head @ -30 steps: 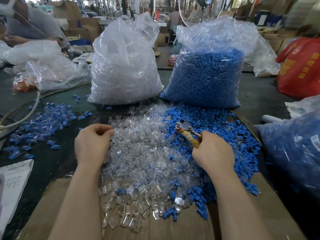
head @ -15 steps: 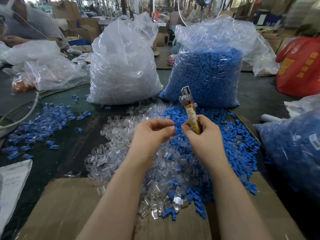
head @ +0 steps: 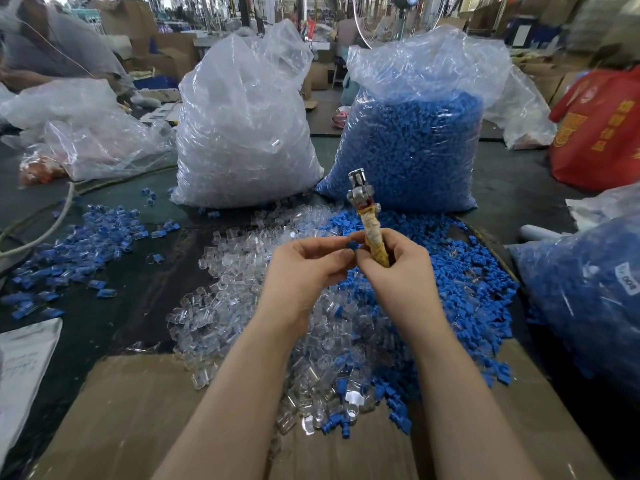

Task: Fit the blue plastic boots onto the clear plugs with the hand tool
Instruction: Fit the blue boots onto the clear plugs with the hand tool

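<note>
The left hand (head: pixel 304 271) pinches a small blue boot (head: pixel 352 244) against the right hand (head: pixel 401 271), which is closed around the upright hand tool (head: pixel 369 223) above the pile of clear plugs (head: pixel 242 292), so this loose pinch could drop the boot.

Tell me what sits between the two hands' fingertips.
A small blue boot, pinched where the left hand meets the right hand, beside the tool. Head view.
</note>
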The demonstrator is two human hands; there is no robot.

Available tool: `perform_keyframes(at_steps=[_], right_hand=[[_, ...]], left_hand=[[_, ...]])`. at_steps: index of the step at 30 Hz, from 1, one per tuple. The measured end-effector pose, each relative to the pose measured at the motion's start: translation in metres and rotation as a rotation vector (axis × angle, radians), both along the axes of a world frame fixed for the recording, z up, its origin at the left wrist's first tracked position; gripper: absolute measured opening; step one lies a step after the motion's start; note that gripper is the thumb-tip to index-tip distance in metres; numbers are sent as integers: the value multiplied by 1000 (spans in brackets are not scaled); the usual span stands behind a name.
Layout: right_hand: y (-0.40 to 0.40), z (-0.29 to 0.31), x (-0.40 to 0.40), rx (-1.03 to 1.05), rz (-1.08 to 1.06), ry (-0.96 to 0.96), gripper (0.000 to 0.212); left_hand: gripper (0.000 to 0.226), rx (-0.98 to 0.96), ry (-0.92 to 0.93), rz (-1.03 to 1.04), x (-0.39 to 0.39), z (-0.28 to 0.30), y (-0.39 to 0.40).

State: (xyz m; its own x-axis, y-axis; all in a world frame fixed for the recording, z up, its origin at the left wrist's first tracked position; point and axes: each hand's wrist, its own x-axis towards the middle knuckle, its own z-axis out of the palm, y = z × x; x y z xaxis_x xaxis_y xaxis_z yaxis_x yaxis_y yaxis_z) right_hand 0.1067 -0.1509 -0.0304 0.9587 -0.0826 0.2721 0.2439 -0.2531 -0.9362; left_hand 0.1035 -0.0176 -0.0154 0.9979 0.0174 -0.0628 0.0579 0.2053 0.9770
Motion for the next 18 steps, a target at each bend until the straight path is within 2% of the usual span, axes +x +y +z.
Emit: perform_keyframes(at_steps=[5, 9, 14, 18], right_hand=[[1, 1, -1, 43, -13, -11, 20], [1, 0, -1, 51, -15, -20, 17], [2, 1, -1, 45, -1, -22, 14], [3, 1, -2, 107, -11, -17, 21]], left_hand=[[15, -10, 29, 17, 1, -3, -1], [14, -82, 57, 9, 1, -3, 1], [21, -168, 87, -42, 2, -2, 4], [25, -204, 81, -55, 3, -2, 8]])
